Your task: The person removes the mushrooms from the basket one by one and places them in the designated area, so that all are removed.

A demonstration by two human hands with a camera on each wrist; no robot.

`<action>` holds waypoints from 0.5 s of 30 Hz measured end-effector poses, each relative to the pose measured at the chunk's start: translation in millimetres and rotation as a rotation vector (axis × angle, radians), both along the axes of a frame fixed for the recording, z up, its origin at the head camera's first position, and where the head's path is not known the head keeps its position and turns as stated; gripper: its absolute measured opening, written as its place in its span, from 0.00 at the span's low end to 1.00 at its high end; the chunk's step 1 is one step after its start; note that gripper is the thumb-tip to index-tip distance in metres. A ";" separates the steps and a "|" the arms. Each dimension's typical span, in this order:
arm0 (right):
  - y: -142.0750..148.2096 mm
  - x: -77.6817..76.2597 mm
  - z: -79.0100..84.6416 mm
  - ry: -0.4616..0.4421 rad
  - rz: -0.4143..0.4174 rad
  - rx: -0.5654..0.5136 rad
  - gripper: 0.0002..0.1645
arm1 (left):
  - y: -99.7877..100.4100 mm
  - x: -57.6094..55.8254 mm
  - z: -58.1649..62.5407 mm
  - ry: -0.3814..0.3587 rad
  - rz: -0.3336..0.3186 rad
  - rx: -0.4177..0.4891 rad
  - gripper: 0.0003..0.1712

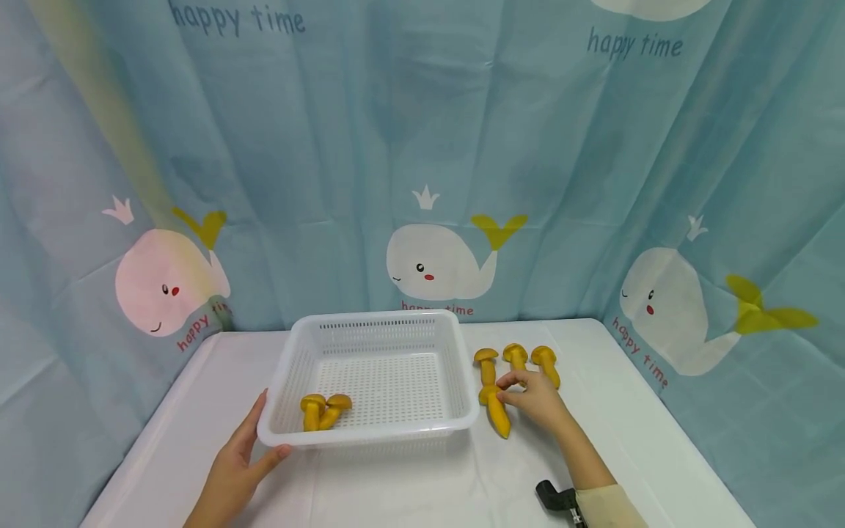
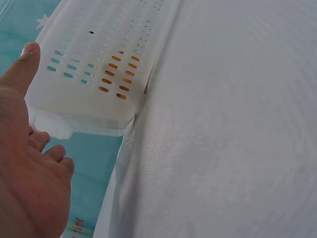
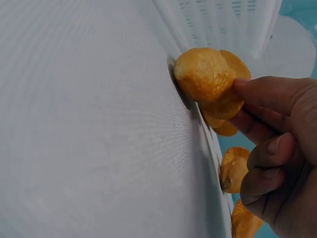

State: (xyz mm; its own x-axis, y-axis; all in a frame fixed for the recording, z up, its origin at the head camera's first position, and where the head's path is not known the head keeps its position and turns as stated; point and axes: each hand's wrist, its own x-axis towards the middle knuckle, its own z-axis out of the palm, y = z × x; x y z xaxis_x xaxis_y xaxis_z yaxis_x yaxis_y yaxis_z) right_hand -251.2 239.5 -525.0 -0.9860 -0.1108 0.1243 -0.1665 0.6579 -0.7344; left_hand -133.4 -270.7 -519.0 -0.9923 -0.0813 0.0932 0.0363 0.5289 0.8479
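Observation:
A white perforated plastic basket (image 1: 370, 438) stands on the table, with two yellow-brown mushrooms (image 1: 312, 412) in its front left corner. My left hand (image 1: 232, 469) rests at that corner, thumb by the front rim and fingers along the left side. To the right of the basket, my right hand (image 1: 538, 400) pinches a mushroom (image 1: 498, 414) near its cap between thumb and forefinger. In the right wrist view, the same mushroom (image 3: 203, 74) points its stem end towards the camera. Three more mushrooms (image 1: 544, 359) lie just beyond the right hand.
A white cloth covers the table (image 1: 396, 491). Near the right forearm is a black device (image 1: 556, 497) on a strap. Light blue curtains (image 1: 317, 183) printed with whales hang behind the table and at both sides.

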 end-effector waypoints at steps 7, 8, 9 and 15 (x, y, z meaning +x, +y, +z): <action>-1.2 0.0 -0.8 -0.013 0.015 0.001 0.06 | -2.4 2.7 -2.7 0.009 -0.002 0.009 0.58; -0.9 0.0 -0.6 -0.016 0.012 0.001 0.06 | -2.5 2.8 -2.9 0.013 -0.004 0.009 0.58; -0.6 0.1 -0.2 -0.022 0.010 0.001 0.06 | -2.5 2.8 -3.1 0.018 -0.006 0.008 0.58; 2.1 0.0 1.1 -0.036 0.008 -0.003 0.06 | -0.4 1.4 -1.5 0.038 -0.006 -0.033 0.56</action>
State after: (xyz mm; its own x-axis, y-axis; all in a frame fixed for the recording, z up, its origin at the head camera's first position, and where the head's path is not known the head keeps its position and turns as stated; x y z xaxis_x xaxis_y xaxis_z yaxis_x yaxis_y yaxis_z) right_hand -251.2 241.6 -523.9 -0.9889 -0.1185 0.0892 -0.1453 0.6541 -0.7423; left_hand -132.0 -271.1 -520.5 -0.9885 -0.0719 0.1329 0.0708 0.5561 0.8281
